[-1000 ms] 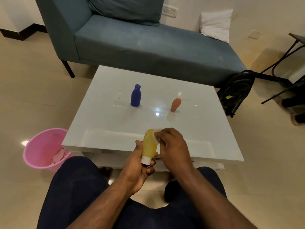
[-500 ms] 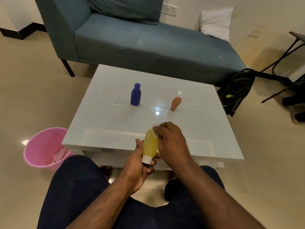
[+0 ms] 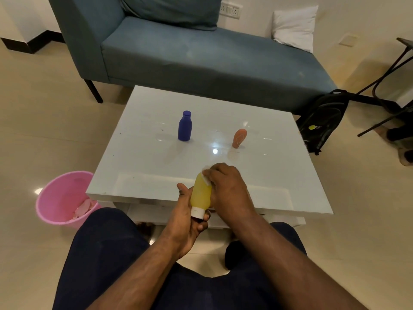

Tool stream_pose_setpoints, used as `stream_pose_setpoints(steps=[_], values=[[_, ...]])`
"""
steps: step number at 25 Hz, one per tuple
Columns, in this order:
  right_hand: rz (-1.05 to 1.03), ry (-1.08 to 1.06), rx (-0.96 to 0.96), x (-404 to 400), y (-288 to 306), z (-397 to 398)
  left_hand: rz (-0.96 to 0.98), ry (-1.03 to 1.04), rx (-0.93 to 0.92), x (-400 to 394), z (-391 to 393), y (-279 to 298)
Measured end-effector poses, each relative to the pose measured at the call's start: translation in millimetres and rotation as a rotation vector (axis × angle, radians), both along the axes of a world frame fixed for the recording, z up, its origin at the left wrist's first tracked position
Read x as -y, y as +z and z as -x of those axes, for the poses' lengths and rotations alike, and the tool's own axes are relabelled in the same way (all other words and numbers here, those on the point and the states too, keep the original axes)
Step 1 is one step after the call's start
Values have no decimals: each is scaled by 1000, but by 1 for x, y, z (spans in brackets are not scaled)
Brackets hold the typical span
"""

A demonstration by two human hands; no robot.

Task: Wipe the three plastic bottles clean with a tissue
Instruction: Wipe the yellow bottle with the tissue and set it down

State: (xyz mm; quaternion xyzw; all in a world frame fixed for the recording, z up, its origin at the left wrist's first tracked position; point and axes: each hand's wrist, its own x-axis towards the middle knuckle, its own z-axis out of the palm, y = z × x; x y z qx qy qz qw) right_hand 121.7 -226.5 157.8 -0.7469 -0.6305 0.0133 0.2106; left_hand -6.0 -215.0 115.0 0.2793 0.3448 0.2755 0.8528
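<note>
My left hand (image 3: 186,217) grips a yellow bottle (image 3: 200,192) by its white cap end, over the near edge of the white table (image 3: 138,166). My right hand (image 3: 228,186) presses a white tissue (image 3: 205,175) against the bottle's far end; most of the tissue is hidden under the fingers. A blue bottle (image 3: 185,126) stands upright at mid table. To its right an orange bottle (image 3: 239,138) stands cap down, apart from it.
A pink bin (image 3: 59,198) holding crumpled tissue sits on the floor left of the table. A blue-grey sofa (image 3: 201,54) stands behind the table. A black backpack (image 3: 321,121) leans at the right, near dark chair legs (image 3: 386,86).
My right hand with the tissue has slid from the side of the yellow bottle toward its far end. The left hand and bottle have hardly moved.
</note>
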Motion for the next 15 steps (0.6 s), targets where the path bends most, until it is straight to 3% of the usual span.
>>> stream_pose_setpoints(steps=[5,10,15], values=[[29,240,52,38,2,27,0,-23,45,0,2,2],[-50,-37,-143,11,-4,-2,49,4,12,0,0,4],[-28,175,-33,44,-10,32,99,-12,124,-1,4,7]])
